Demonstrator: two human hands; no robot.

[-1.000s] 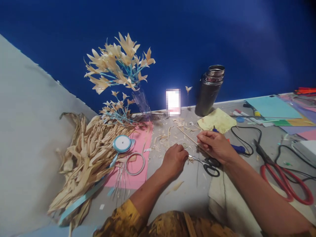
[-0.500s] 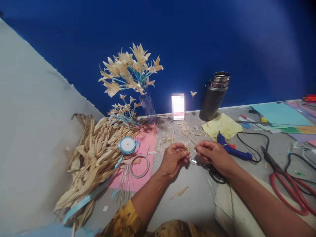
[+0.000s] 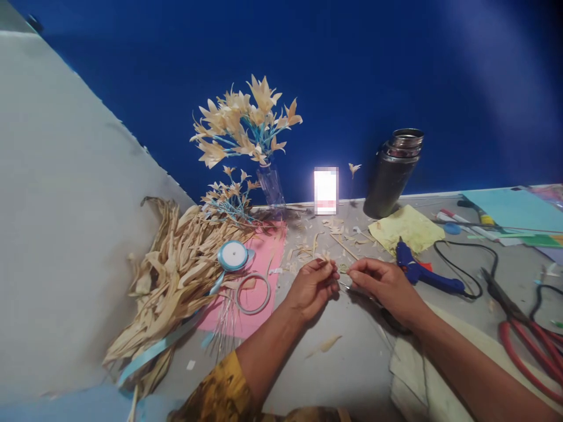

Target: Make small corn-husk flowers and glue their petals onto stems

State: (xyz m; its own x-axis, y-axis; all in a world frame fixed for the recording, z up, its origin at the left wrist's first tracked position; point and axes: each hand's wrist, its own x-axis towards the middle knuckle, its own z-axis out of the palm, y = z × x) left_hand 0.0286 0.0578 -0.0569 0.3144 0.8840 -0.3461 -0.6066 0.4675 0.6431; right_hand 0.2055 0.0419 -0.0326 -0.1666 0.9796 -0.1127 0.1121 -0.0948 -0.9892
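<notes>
My left hand [image 3: 313, 287] is closed, thumb against fingers, on a small pale husk piece [image 3: 326, 261] whose tips poke up above the fingertips. Just to the right, my right hand [image 3: 383, 287] is closed in a pinch, its fingertips a short gap from the left ones. What it pinches is too small to make out. Beneath the right hand shows the metal blade of small scissors [image 3: 346, 286], their dark handles mostly covered; I cannot tell whether the palm grips them or they lie on the table. Husk scraps [image 3: 303, 252] are scattered beyond both hands.
On the left lie dried husks [image 3: 171, 281], a ribbon spool [image 3: 233, 255] and a tape ring [image 3: 253, 293] on pink paper [image 3: 268, 258]. Husk flowers [image 3: 246, 123] stand in a clear bottle [image 3: 270, 187]. On the right are a flask [image 3: 393, 176], blue glue gun [image 3: 426, 275] and red-handled scissors [image 3: 523, 334].
The view has swung slightly left, so the things appear further right. My left fingers have turned the husk piece a little, and its pale tips show more. Both hands stay close together.
</notes>
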